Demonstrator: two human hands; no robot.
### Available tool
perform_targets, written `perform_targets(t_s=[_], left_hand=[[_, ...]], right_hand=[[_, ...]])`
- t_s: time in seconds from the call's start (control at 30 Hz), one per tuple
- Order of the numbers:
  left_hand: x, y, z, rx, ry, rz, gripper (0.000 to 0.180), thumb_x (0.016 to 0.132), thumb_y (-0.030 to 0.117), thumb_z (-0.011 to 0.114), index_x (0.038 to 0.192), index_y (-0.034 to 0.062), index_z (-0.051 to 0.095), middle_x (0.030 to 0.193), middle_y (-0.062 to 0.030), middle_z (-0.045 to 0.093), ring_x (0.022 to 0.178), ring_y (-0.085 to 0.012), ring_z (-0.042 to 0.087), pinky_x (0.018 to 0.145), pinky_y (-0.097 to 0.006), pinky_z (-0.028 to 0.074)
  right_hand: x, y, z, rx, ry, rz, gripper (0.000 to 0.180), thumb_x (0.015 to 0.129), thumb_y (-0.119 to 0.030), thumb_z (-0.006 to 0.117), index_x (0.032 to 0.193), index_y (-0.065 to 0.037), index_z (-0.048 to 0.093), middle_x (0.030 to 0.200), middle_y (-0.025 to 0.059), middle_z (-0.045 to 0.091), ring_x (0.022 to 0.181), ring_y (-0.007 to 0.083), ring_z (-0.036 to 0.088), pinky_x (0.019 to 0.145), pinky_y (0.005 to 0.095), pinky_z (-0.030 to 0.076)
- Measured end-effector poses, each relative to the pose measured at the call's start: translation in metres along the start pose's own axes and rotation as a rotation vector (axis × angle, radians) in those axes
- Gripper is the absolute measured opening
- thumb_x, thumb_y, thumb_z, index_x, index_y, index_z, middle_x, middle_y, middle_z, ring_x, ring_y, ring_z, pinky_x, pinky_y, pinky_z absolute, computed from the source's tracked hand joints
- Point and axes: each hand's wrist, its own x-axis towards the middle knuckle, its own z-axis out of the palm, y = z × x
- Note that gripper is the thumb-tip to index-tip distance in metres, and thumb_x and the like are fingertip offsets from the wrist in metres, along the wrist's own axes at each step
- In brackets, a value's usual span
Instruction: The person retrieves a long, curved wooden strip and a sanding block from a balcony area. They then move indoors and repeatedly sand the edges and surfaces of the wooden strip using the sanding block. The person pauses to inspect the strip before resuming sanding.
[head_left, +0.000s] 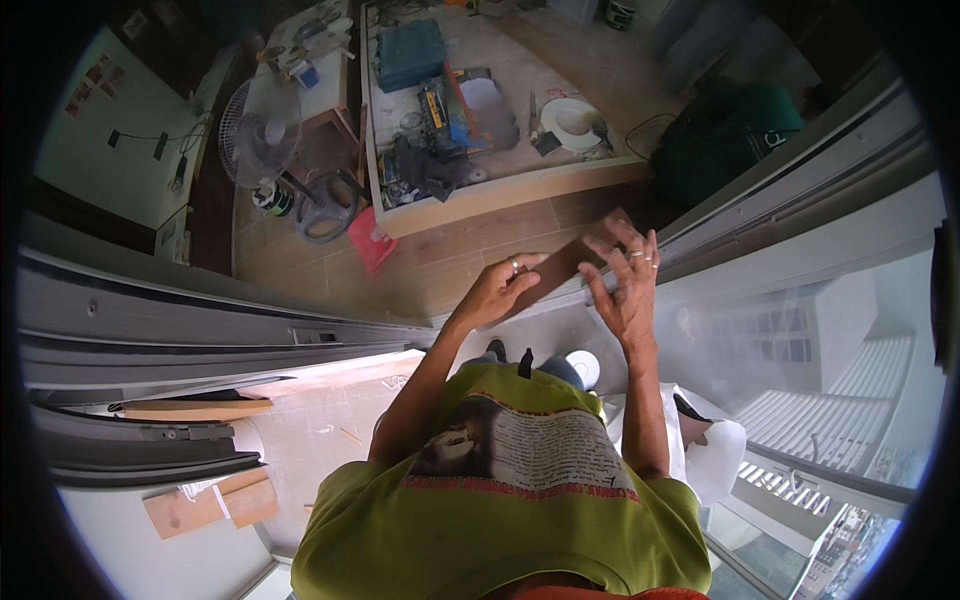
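Observation:
A flat, reddish-brown strip (563, 268) stretches slantwise in front of me, its far end up to the right. My left hand (494, 292) is closed on the near part of it, thumb on top, a ring on one finger. Over the far end is my right hand (627, 288), with ringed fingers spread and slightly blurred. Whether those fingertips touch the strip, I cannot tell. The material of the strip is not plain from this view.
A low wooden-edged platform (500, 197) ahead carries tools, a teal case (409, 54) and a white round plate (574, 124). Further left stands a fan (262, 135) near a red bag (371, 243). Sliding-door frames flank me; a white sack (716, 462) sits at right.

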Motion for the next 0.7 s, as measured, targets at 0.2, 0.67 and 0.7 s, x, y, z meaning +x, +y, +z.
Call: perform_targets(t_s=[0.2, 0.67, 0.7], left_hand=[[0.013, -0.024, -0.043, -0.393, 0.224, -0.101, 0.048, 0.102, 0.013, 0.058, 0.147, 0.0008, 0.044, 0.122, -0.0079, 0.064, 0.109, -0.0108, 0.058, 0.099, -0.026, 0.044], [0.132, -0.072, -0.087, -0.556, 0.569, -0.269, 0.057, 0.095, -0.004, 0.058, 0.148, 0.0063, 0.041, 0.122, -0.0079, 0.061, 0.114, -0.0146, 0.056, 0.101, -0.031, 0.044], [0.143, -0.069, -0.093, -0.547, 0.617, -0.319, 0.056, 0.095, -0.004, 0.059, 0.148, 0.0052, 0.041, 0.120, -0.0086, 0.062, 0.113, -0.0150, 0.057, 0.100, -0.032, 0.044]], right_hand=[[0.004, 0.041, 0.058, 0.181, -0.003, 0.318, 0.029, 0.093, -0.023, 0.070, 0.116, -0.007, 0.068, 0.127, 0.0184, 0.059, 0.116, 0.0388, 0.057, 0.096, 0.0454, 0.050], [0.048, 0.247, 0.279, 0.541, -0.410, 0.609, 0.036, 0.091, -0.021, 0.071, 0.124, -0.007, 0.064, 0.121, 0.0185, 0.062, 0.106, 0.0321, 0.065, 0.085, 0.0398, 0.055], [0.060, 0.271, 0.311, 0.597, -0.427, 0.660, 0.037, 0.091, -0.022, 0.071, 0.124, -0.007, 0.064, 0.121, 0.0185, 0.062, 0.106, 0.0316, 0.065, 0.085, 0.0394, 0.055]])
